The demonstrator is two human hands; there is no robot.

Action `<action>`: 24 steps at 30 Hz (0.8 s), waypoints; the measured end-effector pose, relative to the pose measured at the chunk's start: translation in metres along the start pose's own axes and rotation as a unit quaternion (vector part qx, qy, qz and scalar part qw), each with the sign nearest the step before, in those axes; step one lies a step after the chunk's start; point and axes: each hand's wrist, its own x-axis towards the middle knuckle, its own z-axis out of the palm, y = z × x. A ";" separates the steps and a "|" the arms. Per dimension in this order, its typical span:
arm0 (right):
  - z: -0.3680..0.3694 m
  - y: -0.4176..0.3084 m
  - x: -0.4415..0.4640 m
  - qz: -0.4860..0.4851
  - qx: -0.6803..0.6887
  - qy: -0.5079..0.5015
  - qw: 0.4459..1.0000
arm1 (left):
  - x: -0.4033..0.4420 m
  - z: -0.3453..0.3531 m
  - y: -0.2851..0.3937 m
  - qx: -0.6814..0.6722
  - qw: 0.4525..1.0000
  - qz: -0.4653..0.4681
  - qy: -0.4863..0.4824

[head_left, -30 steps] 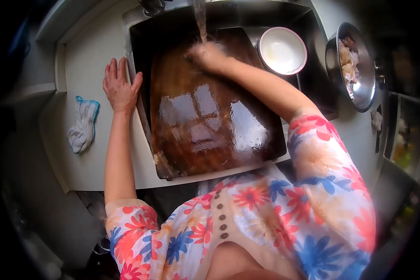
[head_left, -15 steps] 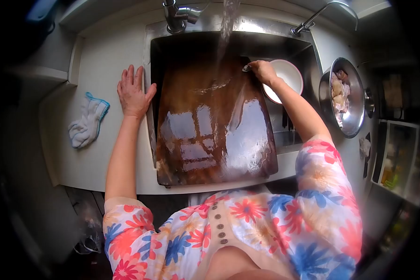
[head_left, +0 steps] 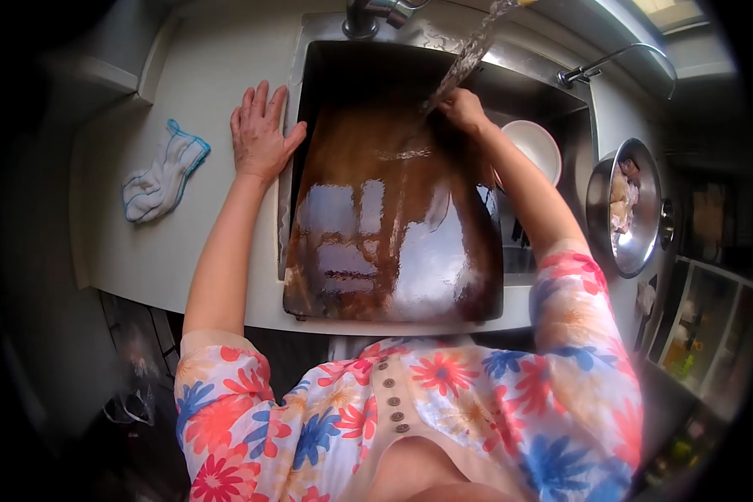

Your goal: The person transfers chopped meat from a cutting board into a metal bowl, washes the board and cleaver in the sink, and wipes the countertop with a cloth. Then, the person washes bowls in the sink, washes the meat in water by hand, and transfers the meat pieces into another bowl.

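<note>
A large, wet brown wooden cutting board [head_left: 389, 230] lies tilted over the sink [head_left: 544, 79], its near end resting over the counter's front edge. Water [head_left: 468, 63] runs down onto the board's far part. My right hand [head_left: 462, 110] is closed at the far right of the board, beside the stream; whatever is between its fingers is hidden now. Flat on the counter by the sink's left rim lies my left hand [head_left: 259, 140], fingers spread and holding nothing. A white bowl [head_left: 534, 149] in the sink is partly covered by my right forearm.
Left on the counter is a folded white cloth [head_left: 163, 176] with blue edging. A metal bowl [head_left: 636, 226] with pieces of what looks like raw meat [head_left: 622, 201] stands at right. Behind the sink rise a faucet [head_left: 364, 18] and a thin curved spout [head_left: 615, 57].
My right hand has moved slightly left, nearer the water; a small shiny bit seen at its fingertips is now hidden. My left hand stays on the counter. The camera view has shifted.
</note>
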 end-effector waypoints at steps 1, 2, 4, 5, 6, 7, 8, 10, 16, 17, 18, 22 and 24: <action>0.017 0.003 0.002 0.022 -0.046 0.043 0.998 | 0.000 0.000 0.001 -0.002 1.000 -0.001 0.001; 0.031 0.007 0.005 0.044 -0.093 0.085 0.991 | 0.001 0.001 0.002 -0.004 1.000 -0.002 0.002; 0.032 0.009 0.017 0.128 -0.037 0.077 0.988 | 0.005 0.000 0.008 -0.008 1.000 0.000 0.002; 0.031 0.006 0.022 0.145 -0.025 0.087 0.985 | 0.008 -0.002 0.011 -0.010 1.000 0.001 0.004; 0.064 0.034 0.063 0.150 -0.045 0.053 0.986 | 0.009 -0.002 0.012 -0.013 1.000 0.003 0.006; 0.067 0.000 0.055 0.114 -0.065 0.056 0.990 | 0.008 0.000 0.011 -0.013 1.000 0.007 0.017; 0.067 -0.037 0.046 0.079 -0.085 0.060 0.991 | 0.004 0.001 0.009 -0.010 1.000 0.006 0.016; 0.095 -0.096 0.018 -0.066 -0.122 0.096 0.986 | -0.001 0.002 0.006 -0.007 1.000 0.006 0.022; 0.050 -0.111 -0.090 -0.294 0.042 0.038 0.954 | -0.002 -0.003 0.007 -0.007 1.000 0.004 0.014; 0.042 -0.096 -0.086 -0.298 -0.006 0.040 0.954 | -0.002 -0.003 0.007 -0.011 1.000 0.003 0.015; 0.034 -0.080 -0.079 -0.300 -0.055 0.041 0.951 | -0.002 -0.002 0.007 -0.016 1.000 0.002 0.015; 0.042 0.028 0.019 0.035 -0.196 0.164 0.966 | 0.001 0.005 0.005 -0.029 0.999 0.002 0.015; 0.053 0.035 0.045 0.103 -0.141 0.144 0.974 | 0.002 0.004 0.007 -0.029 0.999 0.000 0.016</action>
